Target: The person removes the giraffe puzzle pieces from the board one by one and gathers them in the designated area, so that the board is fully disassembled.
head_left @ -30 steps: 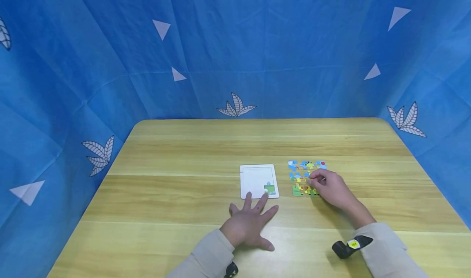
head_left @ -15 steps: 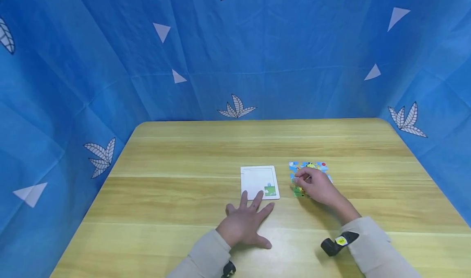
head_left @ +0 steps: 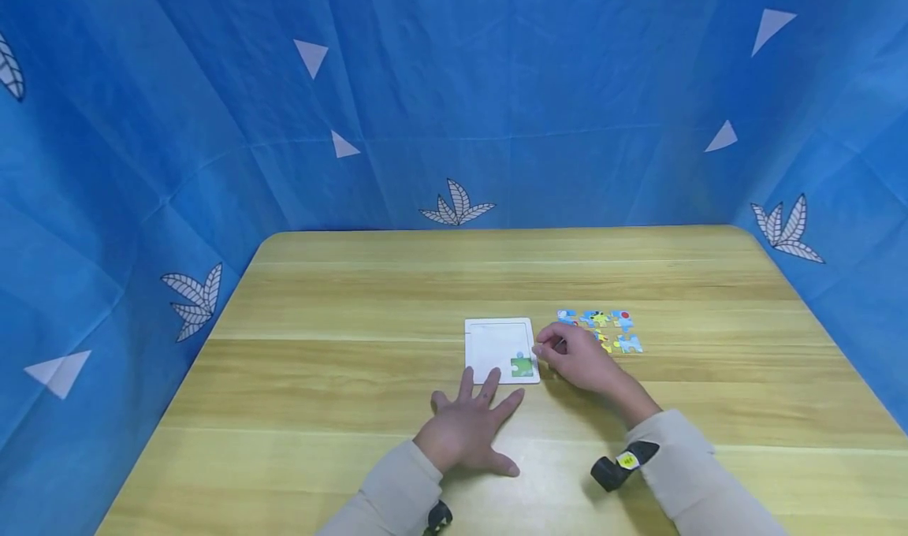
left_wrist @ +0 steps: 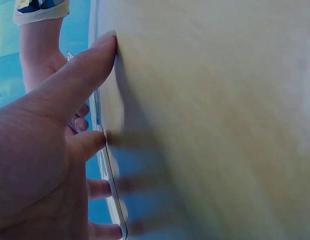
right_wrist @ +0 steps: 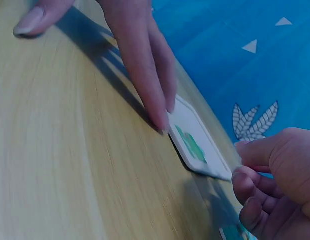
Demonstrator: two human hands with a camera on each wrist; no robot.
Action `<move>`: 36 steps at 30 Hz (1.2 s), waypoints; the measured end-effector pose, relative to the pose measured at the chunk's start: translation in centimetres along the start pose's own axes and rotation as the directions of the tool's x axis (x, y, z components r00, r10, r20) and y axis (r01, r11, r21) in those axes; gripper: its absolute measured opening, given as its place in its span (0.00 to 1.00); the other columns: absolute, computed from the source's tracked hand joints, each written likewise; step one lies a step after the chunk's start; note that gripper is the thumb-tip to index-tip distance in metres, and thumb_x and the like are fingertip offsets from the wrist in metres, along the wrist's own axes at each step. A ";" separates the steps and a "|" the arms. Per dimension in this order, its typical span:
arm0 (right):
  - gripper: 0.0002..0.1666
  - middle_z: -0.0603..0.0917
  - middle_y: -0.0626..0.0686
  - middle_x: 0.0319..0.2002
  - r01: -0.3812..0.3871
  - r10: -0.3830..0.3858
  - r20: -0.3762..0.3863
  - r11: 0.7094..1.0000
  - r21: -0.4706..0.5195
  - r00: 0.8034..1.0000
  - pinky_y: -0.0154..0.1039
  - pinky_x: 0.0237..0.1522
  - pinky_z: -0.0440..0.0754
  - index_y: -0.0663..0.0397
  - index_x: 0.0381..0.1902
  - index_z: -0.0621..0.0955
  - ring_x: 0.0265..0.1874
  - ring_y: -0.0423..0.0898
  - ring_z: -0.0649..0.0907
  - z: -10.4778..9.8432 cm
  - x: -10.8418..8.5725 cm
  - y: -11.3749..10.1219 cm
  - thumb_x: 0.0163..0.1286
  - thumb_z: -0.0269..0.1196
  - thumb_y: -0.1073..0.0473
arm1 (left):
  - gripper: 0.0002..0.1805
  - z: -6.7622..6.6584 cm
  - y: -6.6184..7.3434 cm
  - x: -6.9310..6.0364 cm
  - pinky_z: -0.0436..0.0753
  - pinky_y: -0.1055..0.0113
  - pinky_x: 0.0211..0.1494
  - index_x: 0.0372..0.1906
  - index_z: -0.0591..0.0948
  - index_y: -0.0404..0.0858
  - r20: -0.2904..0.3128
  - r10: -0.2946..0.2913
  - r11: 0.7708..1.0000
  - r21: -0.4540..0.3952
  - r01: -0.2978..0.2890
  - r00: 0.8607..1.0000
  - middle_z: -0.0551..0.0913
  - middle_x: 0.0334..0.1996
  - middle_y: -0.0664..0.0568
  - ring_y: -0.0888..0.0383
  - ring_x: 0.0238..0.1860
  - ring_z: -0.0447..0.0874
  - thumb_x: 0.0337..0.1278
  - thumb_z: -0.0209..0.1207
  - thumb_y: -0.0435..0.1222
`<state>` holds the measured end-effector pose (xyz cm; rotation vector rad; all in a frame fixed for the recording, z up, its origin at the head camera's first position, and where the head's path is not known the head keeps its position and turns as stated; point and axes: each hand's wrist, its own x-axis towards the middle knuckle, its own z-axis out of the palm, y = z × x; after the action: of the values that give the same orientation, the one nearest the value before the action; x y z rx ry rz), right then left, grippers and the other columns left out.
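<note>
A square white puzzle tray (head_left: pixel 489 343) lies on the table, with one green puzzle piece (head_left: pixel 522 367) in its lower right corner. My left hand (head_left: pixel 464 433) is spread flat, its fingertips on the tray's near edge. At the tray's right edge, the thumb and index finger of my right hand (head_left: pixel 578 356) are pinched together. A thin edge shows between those fingers in the left wrist view; it looks like a puzzle piece, mostly hidden. The right wrist view shows the tray rim (right_wrist: pixel 215 172) beside the pinching fingers.
Several loose puzzle pieces (head_left: pixel 598 318), blue and yellow, lie to the right of the tray, partly behind my right hand. The wooden table (head_left: pixel 319 378) ends at a blue curtain (head_left: pixel 511 87) behind. Both wrists wear a black camera strap.
My right hand has moved left from the loose pieces to the tray's right edge, its fingers pinched throughout. The left hand has stayed at the tray's near edge with hardly any shift.
</note>
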<state>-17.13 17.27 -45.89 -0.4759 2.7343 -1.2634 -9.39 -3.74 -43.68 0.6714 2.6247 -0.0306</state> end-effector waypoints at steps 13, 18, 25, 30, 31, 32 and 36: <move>0.08 0.82 0.48 0.29 0.028 -0.027 0.047 0.999 -0.033 0.999 0.35 0.35 0.76 0.60 0.40 0.82 0.28 0.39 0.78 1.4 0.5 -0.5 0.64 0.61 0.63 | 0.59 0.0 0.1 0.2 0.66 0.32 0.51 0.74 0.48 0.61 -0.005 -0.013 1.000 -0.007 0.013 1.000 0.44 0.76 0.53 0.37 0.73 0.45 0.33 0.58 0.73; 0.10 0.83 0.48 0.29 0.042 -0.039 0.068 0.998 -0.055 0.997 0.39 0.38 0.77 0.61 0.41 0.83 0.30 0.40 0.78 1.4 0.6 -0.7 0.64 0.61 0.63 | 0.59 0.0 0.1 0.2 0.66 0.33 0.51 0.74 0.49 0.60 -0.015 -0.015 1.000 -0.003 0.015 1.000 0.44 0.76 0.53 0.37 0.73 0.46 0.32 0.58 0.73; 0.08 0.82 0.47 0.29 0.043 -0.036 0.087 0.996 -0.075 0.996 0.40 0.39 0.77 0.60 0.39 0.83 0.30 0.40 0.78 1.6 0.8 -0.9 0.64 0.60 0.64 | 0.60 -0.1 0.1 0.1 0.65 0.32 0.53 0.74 0.48 0.59 -0.011 -0.015 1.000 -0.004 0.015 1.000 0.44 0.76 0.53 0.37 0.73 0.46 0.32 0.57 0.74; 0.07 0.82 0.48 0.29 0.034 -0.027 0.084 0.996 -0.080 0.996 0.40 0.38 0.77 0.60 0.38 0.83 0.30 0.40 0.78 1.7 0.8 -1.0 0.64 0.60 0.64 | 0.60 0.0 0.0 0.2 0.64 0.31 0.53 0.74 0.48 0.59 -0.010 -0.012 1.000 -0.008 0.012 1.000 0.44 0.76 0.53 0.37 0.73 0.45 0.32 0.57 0.74; 0.07 0.82 0.48 0.28 0.032 -0.026 0.084 0.996 -0.078 0.996 0.40 0.38 0.77 0.60 0.38 0.83 0.30 0.40 0.78 1.7 0.8 -1.0 0.64 0.60 0.64 | 0.60 0.0 0.0 0.2 0.64 0.31 0.53 0.74 0.48 0.59 -0.011 -0.013 1.000 -0.008 0.013 1.000 0.44 0.76 0.53 0.37 0.73 0.45 0.33 0.57 0.74; 0.07 0.82 0.48 0.28 0.031 -0.025 0.085 0.996 -0.078 0.996 0.39 0.38 0.77 0.60 0.37 0.83 0.29 0.40 0.78 1.7 0.8 -1.0 0.64 0.60 0.64 | 0.60 0.0 0.0 0.2 0.63 0.31 0.54 0.74 0.48 0.59 -0.010 -0.013 1.000 -0.009 0.013 1.000 0.44 0.76 0.54 0.37 0.73 0.45 0.33 0.57 0.74; 0.06 0.82 0.47 0.28 0.033 -0.027 0.081 0.996 -0.081 0.996 0.39 0.37 0.76 0.59 0.37 0.83 0.29 0.40 0.78 1.7 0.8 -1.1 0.63 0.60 0.65 | 0.60 0.0 0.0 0.1 0.63 0.31 0.54 0.74 0.48 0.59 -0.009 -0.017 1.000 -0.013 0.017 1.000 0.44 0.76 0.54 0.37 0.73 0.45 0.33 0.57 0.74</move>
<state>-17.28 15.11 -46.18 -0.5643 2.7306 -1.1155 -9.50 -3.67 -43.74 0.6459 2.6368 -0.0163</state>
